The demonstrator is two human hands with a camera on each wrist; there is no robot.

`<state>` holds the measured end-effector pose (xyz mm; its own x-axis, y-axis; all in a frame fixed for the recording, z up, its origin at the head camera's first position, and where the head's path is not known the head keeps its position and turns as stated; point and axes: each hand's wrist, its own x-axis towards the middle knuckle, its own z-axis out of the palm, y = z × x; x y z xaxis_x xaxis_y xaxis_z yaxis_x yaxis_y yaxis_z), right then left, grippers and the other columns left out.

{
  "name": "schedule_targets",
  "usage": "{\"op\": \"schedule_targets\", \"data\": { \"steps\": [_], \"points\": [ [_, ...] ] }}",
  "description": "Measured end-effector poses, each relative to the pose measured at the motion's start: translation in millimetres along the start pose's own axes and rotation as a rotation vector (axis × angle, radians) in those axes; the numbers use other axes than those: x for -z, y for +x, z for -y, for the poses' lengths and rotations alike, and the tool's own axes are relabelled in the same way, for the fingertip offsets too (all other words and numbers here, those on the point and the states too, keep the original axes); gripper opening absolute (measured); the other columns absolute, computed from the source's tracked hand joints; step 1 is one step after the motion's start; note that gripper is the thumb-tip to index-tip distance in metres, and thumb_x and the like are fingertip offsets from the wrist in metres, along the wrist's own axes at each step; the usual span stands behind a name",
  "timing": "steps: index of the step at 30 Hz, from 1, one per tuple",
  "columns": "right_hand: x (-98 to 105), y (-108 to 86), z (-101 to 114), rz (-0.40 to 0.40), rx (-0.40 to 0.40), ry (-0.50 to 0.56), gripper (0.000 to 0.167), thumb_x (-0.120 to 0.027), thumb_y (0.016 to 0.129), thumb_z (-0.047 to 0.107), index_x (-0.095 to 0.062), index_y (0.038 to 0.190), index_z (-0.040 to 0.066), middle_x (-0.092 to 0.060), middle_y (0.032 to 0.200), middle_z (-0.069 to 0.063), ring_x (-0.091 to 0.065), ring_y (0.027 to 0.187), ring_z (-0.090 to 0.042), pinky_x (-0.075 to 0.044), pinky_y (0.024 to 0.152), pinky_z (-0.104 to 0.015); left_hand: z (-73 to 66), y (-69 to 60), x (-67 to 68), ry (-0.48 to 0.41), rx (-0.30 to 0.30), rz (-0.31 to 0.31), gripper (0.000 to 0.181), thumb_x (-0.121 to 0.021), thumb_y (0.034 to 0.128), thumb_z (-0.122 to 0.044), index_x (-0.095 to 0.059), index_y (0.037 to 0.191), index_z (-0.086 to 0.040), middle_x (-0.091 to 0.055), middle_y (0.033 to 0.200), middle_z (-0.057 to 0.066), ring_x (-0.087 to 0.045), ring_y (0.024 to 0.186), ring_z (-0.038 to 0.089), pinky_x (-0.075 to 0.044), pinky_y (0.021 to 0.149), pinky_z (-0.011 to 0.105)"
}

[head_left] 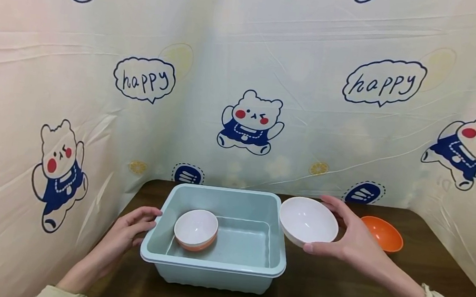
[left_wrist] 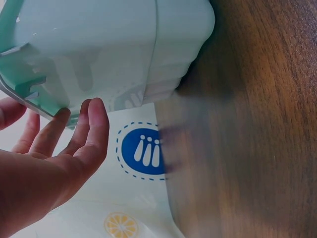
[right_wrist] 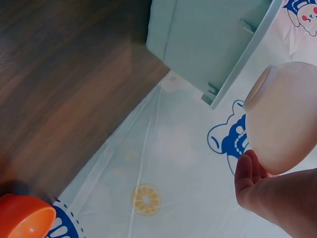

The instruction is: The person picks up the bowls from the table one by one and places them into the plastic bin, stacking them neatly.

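Observation:
My right hand [head_left: 351,238] holds a white bowl [head_left: 308,220] by its right side, thumb at the near side and fingers at the far side. In the head view this bowl is beside the right rim of a pale blue-green plastic basin [head_left: 209,264]. The right wrist view shows the bowl [right_wrist: 282,119] raised off the table, its base ring visible. Inside the basin, toward the left, sits a bowl with a white inside [head_left: 196,228] and orange below its rim. My left hand [head_left: 133,227] touches the basin's left rim with loosely bent fingers [left_wrist: 96,119].
An orange bowl [head_left: 382,234] rests on the dark wooden table [head_left: 336,292], right of the basin and behind my right hand. A patterned sheet [head_left: 311,103] with bears and lettering surrounds the table at the back and sides.

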<state>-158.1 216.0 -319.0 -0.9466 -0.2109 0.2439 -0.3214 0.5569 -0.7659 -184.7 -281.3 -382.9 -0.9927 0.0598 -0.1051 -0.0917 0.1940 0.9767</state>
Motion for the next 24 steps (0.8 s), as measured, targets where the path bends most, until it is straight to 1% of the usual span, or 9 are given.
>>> {"op": "schedule_targets", "data": {
  "steps": [8,10,15,19,24],
  "points": [
    [-2.2,3.8,8.0,0.022,0.02,0.017,0.1,-0.096,0.074,0.036,-0.042,0.156,0.014,-0.057,0.146,-0.01,-0.058,0.122,-0.027,-0.053,0.094,-0.037,-0.3,0.8,0.2,-0.001,-0.005,0.004,0.035,-0.056,0.1094,-0.014,-0.054,0.141,0.0,-0.059,0.144,0.017,-0.062,0.112,0.012,-0.056,0.085,0.035],
    [-3.4,5.3,9.5,0.027,0.028,0.018,0.101,-0.096,0.074,0.037,-0.043,0.156,0.015,-0.056,0.147,-0.01,-0.058,0.122,-0.027,-0.052,0.095,-0.041,-0.1,0.7,0.1,0.002,-0.003,0.004,0.035,-0.057,0.1092,-0.015,-0.054,0.141,0.0,-0.059,0.144,0.017,-0.062,0.112,0.012,-0.056,0.085,0.035],
    [-5.5,9.9,14.6,0.037,0.04,-0.004,0.102,-0.096,0.072,0.041,-0.044,0.155,0.014,-0.056,0.148,-0.011,-0.058,0.122,-0.027,-0.052,0.096,-0.047,0.3,0.7,0.1,0.008,-0.001,0.004,0.036,-0.057,0.1094,-0.015,-0.054,0.142,-0.001,-0.058,0.145,0.017,-0.061,0.114,0.014,-0.056,0.086,0.035],
    [-7.0,13.2,18.8,0.044,0.05,-0.025,0.104,-0.096,0.071,0.043,-0.044,0.155,0.012,-0.056,0.148,-0.011,-0.058,0.122,-0.027,-0.051,0.096,-0.048,0.2,0.5,0.5,0.013,-0.003,0.002,0.035,-0.056,0.1097,-0.016,-0.054,0.142,-0.001,-0.058,0.146,0.017,-0.061,0.115,0.015,-0.056,0.085,0.035],
    [-12.4,17.4,24.3,0.053,0.059,-0.044,0.107,-0.096,0.068,0.047,-0.044,0.156,0.014,-0.057,0.148,-0.009,-0.058,0.122,-0.027,-0.051,0.096,-0.049,0.9,-0.2,0.7,-0.002,-0.011,0.002,0.034,-0.057,0.1094,-0.015,-0.055,0.141,-0.001,-0.059,0.143,0.016,-0.062,0.112,0.013,-0.056,0.084,0.034]
  ]
}}
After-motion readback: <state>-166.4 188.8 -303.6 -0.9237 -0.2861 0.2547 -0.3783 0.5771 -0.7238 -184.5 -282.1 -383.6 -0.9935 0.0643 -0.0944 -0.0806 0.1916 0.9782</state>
